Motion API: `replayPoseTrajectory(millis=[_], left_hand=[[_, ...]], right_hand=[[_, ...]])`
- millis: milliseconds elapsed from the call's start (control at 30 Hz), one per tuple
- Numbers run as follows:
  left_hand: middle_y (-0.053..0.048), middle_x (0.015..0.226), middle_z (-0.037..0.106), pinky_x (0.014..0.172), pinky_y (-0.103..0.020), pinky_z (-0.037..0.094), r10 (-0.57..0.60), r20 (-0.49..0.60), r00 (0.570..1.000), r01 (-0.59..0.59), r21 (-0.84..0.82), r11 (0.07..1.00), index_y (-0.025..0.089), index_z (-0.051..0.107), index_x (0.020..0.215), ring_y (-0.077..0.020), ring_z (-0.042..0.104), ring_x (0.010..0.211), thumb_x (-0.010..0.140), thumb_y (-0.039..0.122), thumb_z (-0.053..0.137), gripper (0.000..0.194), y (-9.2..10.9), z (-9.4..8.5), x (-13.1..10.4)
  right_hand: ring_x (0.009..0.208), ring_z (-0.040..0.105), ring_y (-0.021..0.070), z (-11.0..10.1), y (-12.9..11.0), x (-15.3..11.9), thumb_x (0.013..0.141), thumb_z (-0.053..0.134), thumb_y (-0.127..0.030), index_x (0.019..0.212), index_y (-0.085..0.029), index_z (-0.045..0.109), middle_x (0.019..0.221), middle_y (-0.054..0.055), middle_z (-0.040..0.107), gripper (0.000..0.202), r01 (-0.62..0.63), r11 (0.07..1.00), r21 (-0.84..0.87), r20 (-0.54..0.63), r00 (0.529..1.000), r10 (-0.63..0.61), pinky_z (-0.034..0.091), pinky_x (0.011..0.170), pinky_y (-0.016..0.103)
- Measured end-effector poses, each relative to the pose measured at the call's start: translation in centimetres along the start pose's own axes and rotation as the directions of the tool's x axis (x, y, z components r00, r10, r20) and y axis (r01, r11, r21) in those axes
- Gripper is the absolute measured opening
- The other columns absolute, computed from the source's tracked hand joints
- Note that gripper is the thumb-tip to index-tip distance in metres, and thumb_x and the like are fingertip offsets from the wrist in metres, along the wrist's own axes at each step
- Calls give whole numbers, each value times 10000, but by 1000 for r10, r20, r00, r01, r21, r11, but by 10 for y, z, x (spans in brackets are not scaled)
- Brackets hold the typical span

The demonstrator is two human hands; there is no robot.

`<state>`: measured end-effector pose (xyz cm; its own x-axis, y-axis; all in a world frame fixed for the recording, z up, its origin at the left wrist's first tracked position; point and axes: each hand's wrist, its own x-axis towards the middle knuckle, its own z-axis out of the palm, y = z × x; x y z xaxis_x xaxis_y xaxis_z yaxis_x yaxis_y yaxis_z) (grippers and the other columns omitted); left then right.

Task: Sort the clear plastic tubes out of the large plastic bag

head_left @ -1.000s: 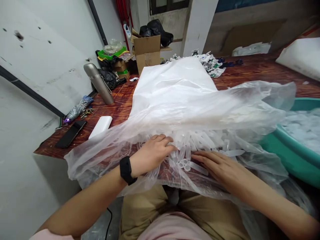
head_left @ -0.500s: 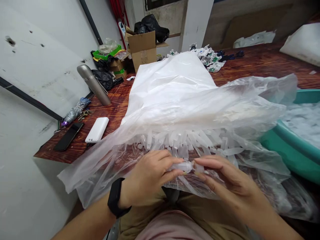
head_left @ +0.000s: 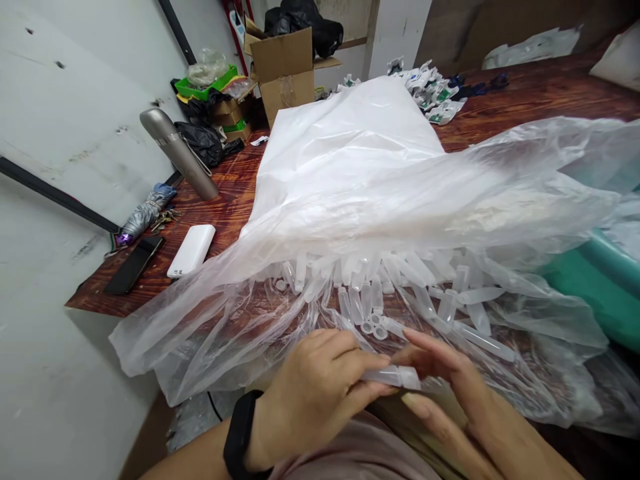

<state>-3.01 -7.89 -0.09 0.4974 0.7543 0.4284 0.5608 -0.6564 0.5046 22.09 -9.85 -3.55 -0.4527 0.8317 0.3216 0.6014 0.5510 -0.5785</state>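
Note:
My left hand (head_left: 323, 380), a black band (head_left: 240, 433) on its wrist, grips a small translucent plastic tube (head_left: 387, 376) between thumb and fingers. A clear cap (head_left: 411, 378) sits on the tube's right end. Around that end, the thumb and fingers of my right hand (head_left: 457, 393) are spread apart. Whether a right fingertip touches the tube is hard to see. Just beyond my hands, several loose translucent tubes (head_left: 367, 300) lie at the mouth of a large clear plastic bag (head_left: 210, 320). Small round openings show on a few of them.
A teal basin (head_left: 595, 280) with whitish pieces stands at the right. On the left are a white power bank (head_left: 192, 251), a black phone (head_left: 134, 265), a folded umbrella (head_left: 149, 212) and a metal flask (head_left: 179, 155). A cardboard box (head_left: 283, 67) stands at the back.
The cap is on the tube's end now, where it was pinched in my right fingers before. My right fingers have spread and let go. Both hands sit lower and nearer my body.

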Motion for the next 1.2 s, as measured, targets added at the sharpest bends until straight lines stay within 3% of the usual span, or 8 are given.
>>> replayPoseTrajectory(millis=[300, 567, 633, 733, 867, 1033, 1100, 1200], left_hand=[[-9, 853, 721, 744, -287, 505, -68, 85, 994, 78, -120, 990, 185, 749, 1050, -171, 685, 793, 1074, 414, 653, 249, 0, 4, -5], [-17, 889, 737, 751, -297, 497, -69, 106, 992, 81, -119, 990, 180, 755, 1049, -179, 696, 816, 1064, 388, 674, 224, 1, 3, -4], [-20, 923, 756, 776, -296, 505, -79, 111, 991, 94, -134, 987, 178, 751, 1062, -180, 708, 844, 1063, 371, 679, 207, 1, 2, -3], [-14, 887, 748, 748, -291, 497, -93, 115, 989, 109, -148, 983, 181, 754, 1050, -174, 701, 818, 1059, 372, 686, 203, 1, 3, -3], [-16, 916, 768, 761, -301, 496, -52, 114, 992, 68, -143, 987, 186, 755, 1057, -177, 704, 823, 1064, 364, 680, 194, 0, 3, -4], [-4, 795, 714, 684, -291, 473, -46, 81, 996, 56, -125, 991, 178, 722, 914, -164, 662, 741, 1097, 371, 615, 286, -1, 3, -6], [-7, 785, 696, 684, -303, 476, 6, 72, 997, -2, -58, 998, 180, 694, 887, -173, 652, 735, 1123, 351, 553, 324, -2, 1, -4], [-18, 920, 738, 781, -312, 529, 9, 127, 992, -9, -1, 1000, 192, 676, 1058, -191, 701, 853, 1135, 322, 518, 219, -9, -6, 6]], right_hand=[[1003, 839, 183, 0, -6, 6, 1118, 487, -350, 1405, -291, 599, 1151, 25, 848, 314, 145, 981, -126, 6, 989, -145, 673, 871, 255], [992, 837, 127, -9, -19, 20, 1169, 370, -376, 1373, -268, 553, 1133, 22, 849, 294, 121, 987, -107, -3, 993, -122, 656, 841, 188], [1009, 835, 148, -8, -20, 21, 1160, 399, -392, 1396, -247, 544, 1154, 51, 842, 312, 95, 989, -116, -26, 995, -98, 664, 843, 212], [972, 835, 162, -6, -20, 21, 1143, 438, -330, 1375, -266, 554, 1082, 33, 842, 268, 165, 982, -93, -37, 985, -169, 670, 842, 242], [970, 833, 167, -7, -21, 23, 1137, 441, -316, 1376, -243, 564, 1119, 52, 837, 278, 107, 991, -83, -43, 993, -111, 667, 832, 239], [862, 817, 166, -4, -27, 25, 1117, 479, -264, 1363, -294, 574, 965, -1, 816, 266, 232, 972, -29, -1, 973, -232, 669, 823, 270], [895, 818, 156, -1, -28, 25, 1133, 437, -269, 1336, -300, 559, 980, 3, 808, 239, 164, 986, 7, -26, 986, -164, 660, 819, 245], [960, 820, 143, 3, -24, 27, 1153, 403, -318, 1355, -305, 508, 1081, 24, 800, 228, -39, 998, 44, -26, 999, 41, 648, 800, 212]])
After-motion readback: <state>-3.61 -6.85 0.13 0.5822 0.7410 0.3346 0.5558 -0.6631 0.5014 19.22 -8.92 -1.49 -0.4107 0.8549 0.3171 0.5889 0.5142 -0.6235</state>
